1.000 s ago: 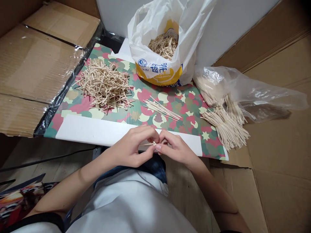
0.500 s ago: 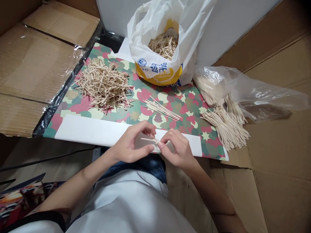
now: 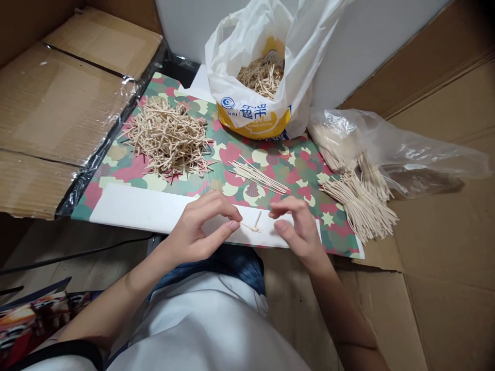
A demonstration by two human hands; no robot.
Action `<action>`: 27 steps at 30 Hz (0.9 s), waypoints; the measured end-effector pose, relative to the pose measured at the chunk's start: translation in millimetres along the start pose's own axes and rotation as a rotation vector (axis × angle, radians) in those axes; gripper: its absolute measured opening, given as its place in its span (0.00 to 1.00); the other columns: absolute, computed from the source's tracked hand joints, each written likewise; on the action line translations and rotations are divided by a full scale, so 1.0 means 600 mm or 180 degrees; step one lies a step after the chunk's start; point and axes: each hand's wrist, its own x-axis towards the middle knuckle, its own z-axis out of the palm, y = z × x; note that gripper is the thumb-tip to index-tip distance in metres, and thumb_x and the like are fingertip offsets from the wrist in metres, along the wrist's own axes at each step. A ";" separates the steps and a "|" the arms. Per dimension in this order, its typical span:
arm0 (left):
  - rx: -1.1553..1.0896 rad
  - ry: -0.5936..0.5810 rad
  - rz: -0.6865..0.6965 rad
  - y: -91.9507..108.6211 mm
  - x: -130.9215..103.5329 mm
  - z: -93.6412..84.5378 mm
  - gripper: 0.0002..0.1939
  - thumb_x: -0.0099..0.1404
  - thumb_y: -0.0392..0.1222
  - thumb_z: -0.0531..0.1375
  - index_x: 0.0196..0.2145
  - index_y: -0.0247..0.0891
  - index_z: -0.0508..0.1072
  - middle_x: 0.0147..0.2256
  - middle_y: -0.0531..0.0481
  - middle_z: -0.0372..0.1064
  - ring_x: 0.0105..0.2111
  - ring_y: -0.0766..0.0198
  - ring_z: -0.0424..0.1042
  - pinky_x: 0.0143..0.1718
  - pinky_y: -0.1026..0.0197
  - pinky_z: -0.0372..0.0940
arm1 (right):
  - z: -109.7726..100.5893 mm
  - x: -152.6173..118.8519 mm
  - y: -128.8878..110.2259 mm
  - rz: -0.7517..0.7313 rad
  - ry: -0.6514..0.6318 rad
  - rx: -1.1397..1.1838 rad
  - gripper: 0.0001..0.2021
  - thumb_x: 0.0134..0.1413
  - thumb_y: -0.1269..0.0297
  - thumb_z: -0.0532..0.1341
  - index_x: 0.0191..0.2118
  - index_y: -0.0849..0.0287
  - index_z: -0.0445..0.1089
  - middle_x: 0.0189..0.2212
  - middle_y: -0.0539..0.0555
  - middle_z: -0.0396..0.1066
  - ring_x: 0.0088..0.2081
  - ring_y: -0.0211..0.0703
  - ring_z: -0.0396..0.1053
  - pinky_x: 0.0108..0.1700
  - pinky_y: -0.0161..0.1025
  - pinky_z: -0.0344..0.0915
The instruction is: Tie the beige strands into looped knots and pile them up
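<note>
My left hand (image 3: pixel 204 224) pinches one end of a small pale knotted stick piece (image 3: pixel 255 229) between thumb and forefinger. The piece has a knot at its right end, with a short arm sticking up from it, over the white strip (image 3: pixel 135 206) at the board's front edge. To the right of the piece, my right hand (image 3: pixel 296 226) has its thumb and fingers apart, with nothing between them. Several thin straight sticks (image 3: pixel 259 175) lie loose on the camouflage-patterned sheet (image 3: pixel 220 185) beyond my hands.
A heap of short pale pieces (image 3: pixel 166 136) is at the back left. Behind stands a white plastic bag (image 3: pixel 301 108) holding more pieces. Tied stick bundles (image 3: pixel 359 206) lie at the right by a clear bag (image 3: pixel 421 149). Cardboard (image 3: pixel 58 108) flanks the sheet.
My right hand has let go of the piece, opened and moved right. My left hand has closed on the piece, whose short arm now sticks up.
</note>
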 end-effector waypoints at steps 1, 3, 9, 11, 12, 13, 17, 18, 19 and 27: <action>-0.0040 -0.0048 -0.0025 0.001 0.001 0.000 0.09 0.58 0.27 0.59 0.36 0.37 0.70 0.31 0.50 0.69 0.33 0.65 0.66 0.36 0.61 0.61 | -0.003 0.000 0.001 0.0070 -0.0038 0.0075 0.09 0.61 0.61 0.52 0.46 0.54 0.61 0.34 0.52 0.67 0.36 0.42 0.67 0.39 0.42 0.64; -0.0069 -0.0144 -0.0038 0.003 0.003 -0.001 0.08 0.59 0.28 0.60 0.36 0.37 0.70 0.31 0.50 0.69 0.33 0.64 0.66 0.36 0.61 0.61 | -0.005 0.004 -0.001 0.0091 -0.0287 0.0200 0.12 0.62 0.55 0.51 0.45 0.54 0.62 0.32 0.51 0.68 0.35 0.41 0.67 0.39 0.41 0.64; -0.0007 -0.0195 0.0047 0.003 0.005 -0.003 0.06 0.60 0.30 0.59 0.36 0.37 0.71 0.31 0.49 0.70 0.32 0.64 0.66 0.36 0.60 0.61 | -0.002 0.023 -0.005 0.0249 -0.0861 0.0447 0.08 0.60 0.59 0.55 0.38 0.56 0.66 0.31 0.50 0.68 0.35 0.38 0.66 0.37 0.36 0.62; -0.0018 -0.0167 0.0095 0.001 0.004 -0.005 0.07 0.59 0.30 0.59 0.36 0.37 0.71 0.31 0.48 0.70 0.32 0.64 0.66 0.36 0.60 0.61 | -0.002 0.027 -0.003 0.0458 -0.1083 0.0660 0.07 0.60 0.63 0.54 0.41 0.56 0.66 0.33 0.50 0.68 0.33 0.36 0.67 0.34 0.34 0.62; -0.0025 -0.0165 0.0126 0.000 0.004 -0.005 0.07 0.59 0.29 0.59 0.36 0.37 0.71 0.31 0.48 0.70 0.32 0.64 0.66 0.36 0.60 0.61 | -0.002 0.028 -0.001 0.0526 -0.1218 0.0782 0.07 0.60 0.65 0.54 0.41 0.56 0.67 0.32 0.50 0.68 0.31 0.35 0.67 0.33 0.34 0.62; -0.0033 -0.0161 0.0157 -0.002 0.004 -0.006 0.08 0.59 0.29 0.59 0.36 0.37 0.71 0.30 0.49 0.70 0.32 0.64 0.66 0.35 0.61 0.61 | -0.002 0.028 0.000 0.0568 -0.1313 0.0884 0.07 0.60 0.66 0.54 0.40 0.57 0.68 0.31 0.49 0.68 0.30 0.35 0.67 0.32 0.33 0.61; -0.0037 -0.0089 0.0154 -0.006 0.003 -0.011 0.08 0.57 0.27 0.60 0.34 0.36 0.71 0.29 0.49 0.69 0.31 0.65 0.66 0.34 0.61 0.61 | -0.003 0.024 0.008 0.0519 -0.0992 0.1059 0.07 0.57 0.69 0.55 0.30 0.58 0.68 0.24 0.48 0.67 0.29 0.36 0.64 0.31 0.34 0.59; -0.0034 -0.0057 0.0127 -0.008 0.002 -0.014 0.08 0.57 0.27 0.60 0.34 0.36 0.71 0.29 0.50 0.69 0.31 0.65 0.66 0.34 0.61 0.61 | -0.004 0.022 0.011 0.0500 -0.0790 0.1104 0.08 0.57 0.70 0.55 0.29 0.58 0.68 0.23 0.48 0.67 0.28 0.36 0.64 0.31 0.34 0.58; -0.0037 -0.0014 0.0093 -0.009 0.002 -0.016 0.08 0.57 0.27 0.60 0.34 0.36 0.71 0.29 0.50 0.68 0.30 0.65 0.65 0.34 0.61 0.61 | -0.006 0.019 0.016 0.0480 -0.0589 0.1155 0.08 0.56 0.70 0.55 0.28 0.57 0.68 0.22 0.48 0.67 0.28 0.37 0.63 0.31 0.34 0.58; -0.0058 0.0483 -0.0171 -0.012 -0.002 -0.045 0.06 0.58 0.30 0.60 0.33 0.39 0.71 0.28 0.51 0.67 0.30 0.66 0.65 0.33 0.61 0.61 | -0.033 0.002 0.047 0.0643 0.0159 0.1159 0.08 0.55 0.70 0.55 0.28 0.56 0.70 0.21 0.47 0.66 0.26 0.37 0.64 0.31 0.36 0.59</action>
